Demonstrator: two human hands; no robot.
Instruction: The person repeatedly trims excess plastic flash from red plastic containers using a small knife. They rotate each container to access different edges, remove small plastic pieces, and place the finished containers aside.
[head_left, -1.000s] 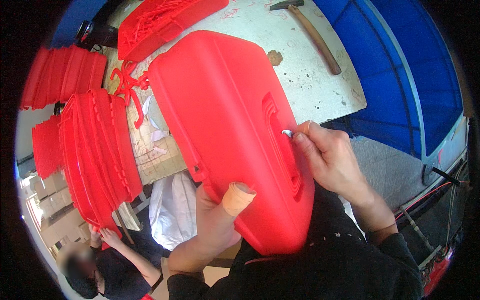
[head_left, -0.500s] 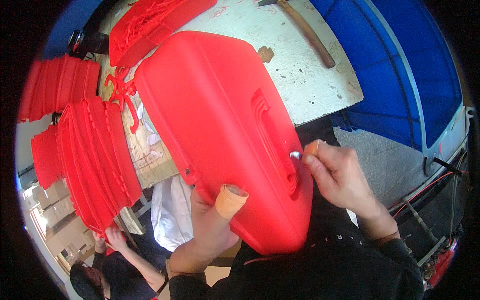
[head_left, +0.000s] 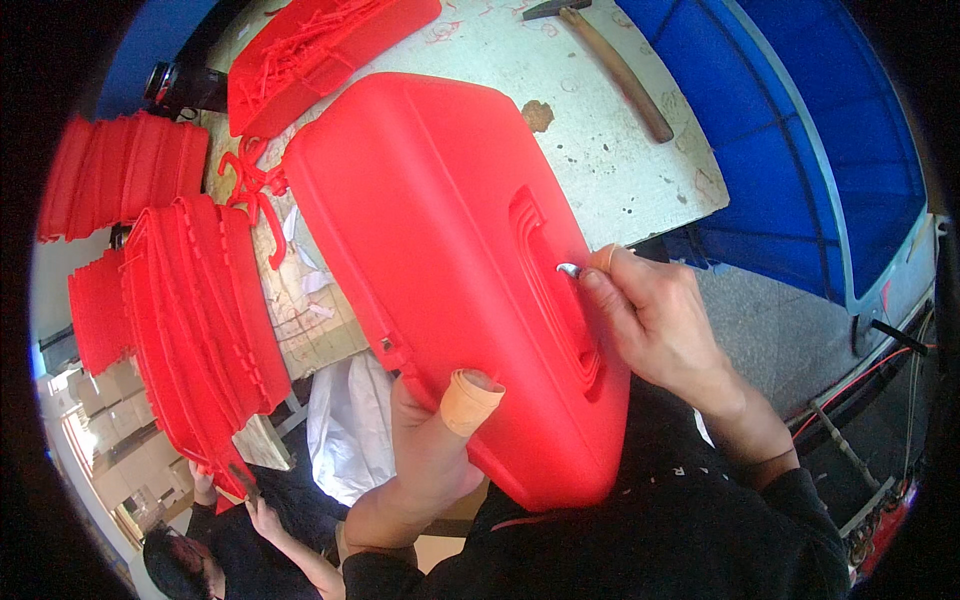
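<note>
A large red plastic case point(head_left: 420, 220) lies tilted in front of me, its near end against my dark shirt. My left hand point(head_left: 432, 450) holds its lower left edge, the thumb in a tan finger cover point(head_left: 471, 401) resting on the case and the other fingers partly hidden below. My right hand point(head_left: 655, 320), also with a tan cover on a finger, pinches a small tool point(head_left: 569, 270) with a shiny curved metal tip. Most of that tool is hidden in the fist. Its tip is at the case's right side, beside the stepped handle recess point(head_left: 540, 260).
A red tray point(head_left: 335, 70) of plastic trimmings and a hammer point(head_left: 620, 75) lie on the worn table point(head_left: 640, 180). Red strips point(head_left: 255, 180) lie left of the case. Stacked red shells point(head_left: 200, 310) stand further left, with a co-worker's hands point(head_left: 262, 520) below. Blue-lined carts point(head_left: 760, 150) stand right.
My right hand and the tool tip have moved up and left along the recess. My left hand keeps its hold. The co-worker's hands have shifted, and a dark tool now shows by them.
</note>
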